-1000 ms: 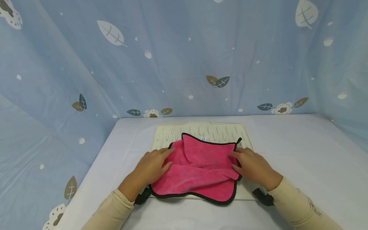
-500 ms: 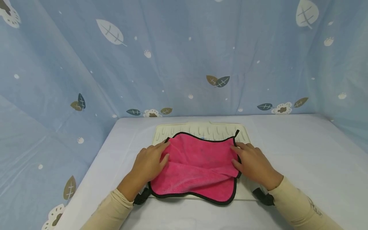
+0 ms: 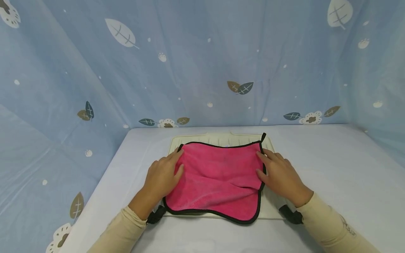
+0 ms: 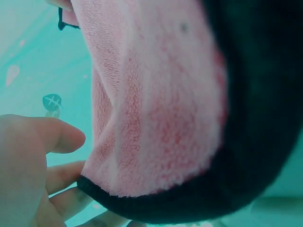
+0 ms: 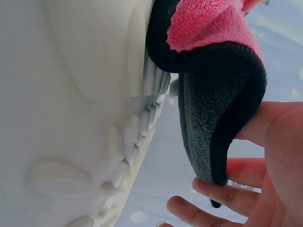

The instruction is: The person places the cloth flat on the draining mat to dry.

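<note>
A pink plush cleaning cloth (image 3: 218,168) with black trim and a hanging loop lies spread, slightly creased, over a cream ridged board (image 3: 270,207). My left hand (image 3: 161,175) holds its left edge, index fingertip on the pink face. In the left wrist view, the cloth's trimmed edge (image 4: 180,208) meets the fingers, while the thumb (image 4: 66,136) stands apart. My right hand (image 3: 281,175) holds the far right edge near the loop. The right wrist view shows the cloth's grey underside (image 5: 208,104) raised off the board, its corner between the fingers (image 5: 227,193).
The board rests on a white-covered table (image 3: 329,165). A blue leaf-patterned curtain (image 3: 202,63) rises behind and along the left. Black straps (image 3: 291,214) sit at both wrists below beige sleeves (image 3: 332,225).
The cloth's far edge has moved away over the board, and its upper left fold has opened out. My left hand has shifted left and away; the right has moved slightly away.
</note>
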